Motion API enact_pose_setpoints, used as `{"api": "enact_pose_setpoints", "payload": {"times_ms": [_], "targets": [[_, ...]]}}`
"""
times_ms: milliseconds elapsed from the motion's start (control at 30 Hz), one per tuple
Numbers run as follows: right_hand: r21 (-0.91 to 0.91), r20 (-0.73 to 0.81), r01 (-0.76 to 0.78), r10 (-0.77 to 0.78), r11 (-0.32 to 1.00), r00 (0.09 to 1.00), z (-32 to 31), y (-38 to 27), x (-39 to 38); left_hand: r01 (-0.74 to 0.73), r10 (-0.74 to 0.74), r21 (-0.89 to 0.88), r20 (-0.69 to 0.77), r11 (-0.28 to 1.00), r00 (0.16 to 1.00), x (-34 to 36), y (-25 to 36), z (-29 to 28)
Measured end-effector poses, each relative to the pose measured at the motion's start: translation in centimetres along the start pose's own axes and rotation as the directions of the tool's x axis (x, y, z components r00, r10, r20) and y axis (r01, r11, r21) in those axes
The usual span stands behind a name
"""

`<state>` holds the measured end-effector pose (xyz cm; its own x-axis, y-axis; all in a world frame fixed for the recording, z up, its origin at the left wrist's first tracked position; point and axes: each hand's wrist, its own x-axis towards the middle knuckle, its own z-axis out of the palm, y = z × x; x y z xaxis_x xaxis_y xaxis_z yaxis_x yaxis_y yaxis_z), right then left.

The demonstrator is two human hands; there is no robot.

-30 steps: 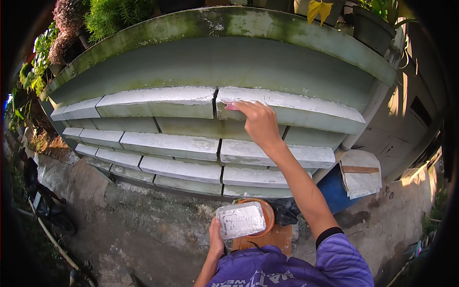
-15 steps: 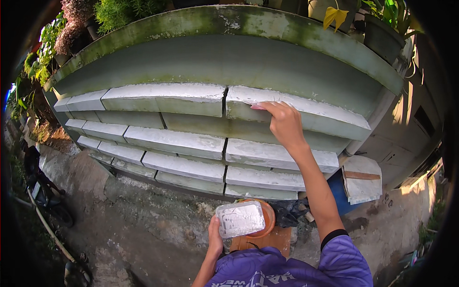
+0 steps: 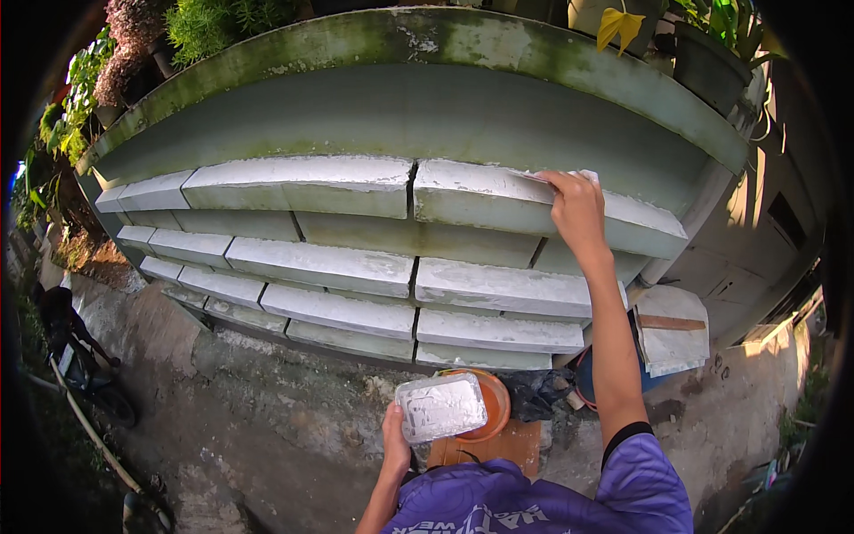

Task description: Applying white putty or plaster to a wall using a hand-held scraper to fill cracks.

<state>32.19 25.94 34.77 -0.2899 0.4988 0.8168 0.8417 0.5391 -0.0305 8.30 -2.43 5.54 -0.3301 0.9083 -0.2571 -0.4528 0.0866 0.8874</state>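
Note:
My right hand [image 3: 576, 209] reaches up to the top ledge of the upper grey block [image 3: 498, 198] on the stepped wall. It presses a small whitish flat scraper [image 3: 589, 174] against that ledge; most of the tool is hidden behind my fingers. My left hand [image 3: 396, 442] is low, near my chest. It holds a rectangular plastic tray [image 3: 440, 407] filled with white paste, kept level. The blocks carry patchy white coating, with a dark vertical joint [image 3: 413, 187] left of my right hand.
On the ground below the wall sit an orange bowl [image 3: 494, 402], a wooden board [image 3: 503, 442], a blue bucket [image 3: 587, 392] and a white slab [image 3: 672, 331]. Potted plants [image 3: 222, 22] line the mossy wall top. A motorbike [image 3: 84, 360] stands at left.
My right hand has slid to the right along the top block's ledge, from near the vertical joint to well past it. The tray in my left hand has stayed about where it was.

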Motion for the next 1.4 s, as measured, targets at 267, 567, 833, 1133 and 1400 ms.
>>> {"api": "enact_pose_setpoints", "payload": {"times_ms": [267,567,833,1133,1400], "targets": [[-0.046,0.069,0.085,-0.082,0.995,0.994,-1.1,-1.5,-2.3,0.023,-0.023,0.003,0.016,1.0,1.0,0.1,-0.7,-0.2],[-0.006,0.044,0.089,-0.088,0.996,0.995,1.9,0.1,-0.6,0.01,-0.013,0.036,0.098,0.999,0.995,-0.1,-0.9,0.4],[0.184,0.026,-0.016,0.012,0.983,1.0,1.0,-0.8,-0.2,0.007,-0.01,0.033,0.064,0.999,0.998,-0.2,-1.9,-0.2],[0.165,0.104,0.011,-0.028,0.986,0.994,0.4,-3.9,-1.3,0.017,-0.017,0.018,0.014,1.0,1.0,-0.6,-1.0,0.5],[0.137,0.043,0.077,-0.084,0.988,0.996,3.7,-4.6,-0.8,0.004,-0.005,0.01,0.071,1.0,0.997,-0.7,-1.0,0.5]]}}
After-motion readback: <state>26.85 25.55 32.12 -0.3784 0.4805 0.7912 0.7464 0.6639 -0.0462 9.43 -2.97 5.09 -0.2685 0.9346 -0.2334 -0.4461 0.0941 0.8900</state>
